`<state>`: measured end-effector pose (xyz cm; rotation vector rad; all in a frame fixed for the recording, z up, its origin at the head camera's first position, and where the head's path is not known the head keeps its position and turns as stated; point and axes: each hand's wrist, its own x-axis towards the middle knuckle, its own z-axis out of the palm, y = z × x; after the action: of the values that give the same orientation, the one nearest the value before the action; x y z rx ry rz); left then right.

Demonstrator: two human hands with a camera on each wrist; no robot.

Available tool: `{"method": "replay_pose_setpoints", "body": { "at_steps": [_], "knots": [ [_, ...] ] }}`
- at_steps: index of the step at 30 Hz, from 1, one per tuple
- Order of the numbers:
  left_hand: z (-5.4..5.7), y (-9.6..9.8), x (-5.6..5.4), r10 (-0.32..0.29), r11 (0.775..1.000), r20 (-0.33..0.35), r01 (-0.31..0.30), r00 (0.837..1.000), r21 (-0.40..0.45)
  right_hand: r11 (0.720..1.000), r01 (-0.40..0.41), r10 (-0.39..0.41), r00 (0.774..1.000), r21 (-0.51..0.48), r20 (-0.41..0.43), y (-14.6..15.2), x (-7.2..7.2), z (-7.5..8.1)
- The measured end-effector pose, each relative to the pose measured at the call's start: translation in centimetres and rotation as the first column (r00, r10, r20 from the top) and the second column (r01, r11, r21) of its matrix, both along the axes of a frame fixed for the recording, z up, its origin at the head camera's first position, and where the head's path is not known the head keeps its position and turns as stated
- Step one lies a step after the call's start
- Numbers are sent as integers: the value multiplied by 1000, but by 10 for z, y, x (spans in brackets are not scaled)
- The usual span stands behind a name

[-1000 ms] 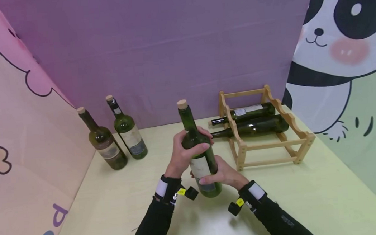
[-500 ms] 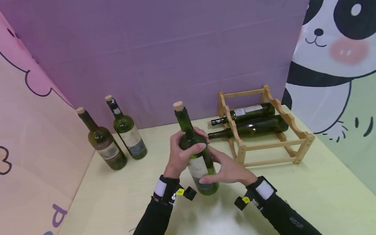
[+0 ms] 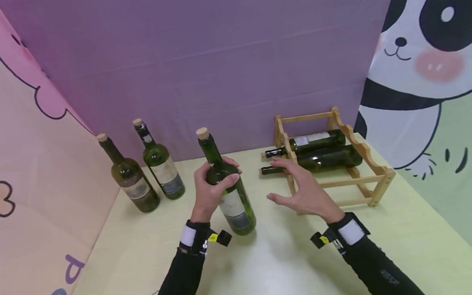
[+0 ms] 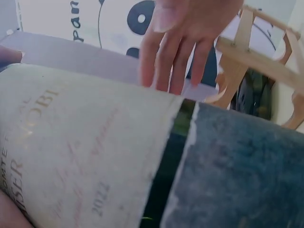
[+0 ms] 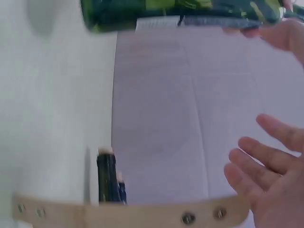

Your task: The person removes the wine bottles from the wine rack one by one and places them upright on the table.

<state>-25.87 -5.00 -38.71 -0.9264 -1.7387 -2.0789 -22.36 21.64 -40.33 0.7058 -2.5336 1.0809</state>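
Note:
My left hand (image 3: 213,190) grips a corked green wine bottle (image 3: 232,202) around its shoulder, the cork pointing up and the body slightly tilted. In the left wrist view the bottle's pale label (image 4: 95,142) fills much of the frame. Apart from the bottle, my right hand (image 3: 307,192) hovers with fingers spread and holds nothing, in front of the wooden wine rack (image 3: 345,182). In the right wrist view the fingers of the right hand (image 5: 275,166) are extended, and the held bottle (image 5: 180,12) runs along the top.
Two corked wine bottles, one brownish (image 3: 136,185) and one green (image 3: 164,172), stand upright at the back left of the table (image 3: 117,267). In the rack lie two more, a labelled bottle (image 3: 316,139) and a dark bottle (image 3: 330,158), necks pointing left. A purple backdrop (image 3: 215,67) rises behind.
My right hand has let go of the bottle and moved right, its fingers opening. The left hand has carried the bottle a little to the left.

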Motion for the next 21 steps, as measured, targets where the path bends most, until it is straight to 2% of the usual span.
{"method": "replay_pose_setpoints", "body": {
  "at_steps": [3,6,13,17,21],
  "knots": [
    [2,-10,-1,42,999,-14,-42,999,3,996,75,-74,997,49,-19,8,-2,1],
    [4,-21,-2,93,996,-34,-93,995,2,978,161,-160,987,130,-16,16,-2,1],
    [12,-51,-3,184,983,-56,-185,981,-15,896,338,-341,939,288,-40,32,-2,0],
    [13,-71,-4,256,966,-45,-257,966,-29,836,375,-386,921,401,-56,36,-4,1],
    [14,-93,-1,319,946,-14,-320,948,-48,791,347,-409,913,504,13,40,-6,-2]
  ]
}}
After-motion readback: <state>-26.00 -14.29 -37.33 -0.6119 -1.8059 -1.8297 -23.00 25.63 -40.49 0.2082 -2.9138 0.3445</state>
